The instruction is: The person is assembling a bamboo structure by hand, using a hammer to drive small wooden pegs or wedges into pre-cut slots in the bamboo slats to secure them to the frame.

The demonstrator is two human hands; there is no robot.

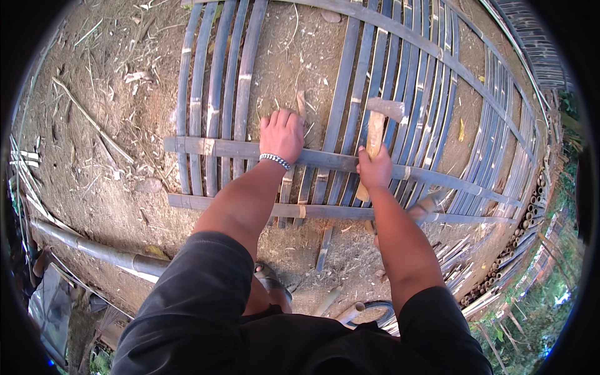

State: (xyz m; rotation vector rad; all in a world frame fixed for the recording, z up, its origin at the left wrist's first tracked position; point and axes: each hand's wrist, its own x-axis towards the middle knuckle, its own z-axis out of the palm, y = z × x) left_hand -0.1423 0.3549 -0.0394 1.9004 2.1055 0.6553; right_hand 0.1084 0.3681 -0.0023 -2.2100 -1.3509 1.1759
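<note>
the right hand (pixel 375 169) clasps the hammer (pixel 375 130) above the springy-looking bamboo lattice (pixel 325 160); probably head-heavy, best held low on its handle. the left hand's (pixel 282 134) grip, i can't tell.

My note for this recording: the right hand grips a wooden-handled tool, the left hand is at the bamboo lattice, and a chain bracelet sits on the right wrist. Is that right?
Not quite: the head view shows the chain bracelet on the left wrist. The right hand does grip the wooden-handled tool, and the left hand is at the bamboo lattice.
</note>
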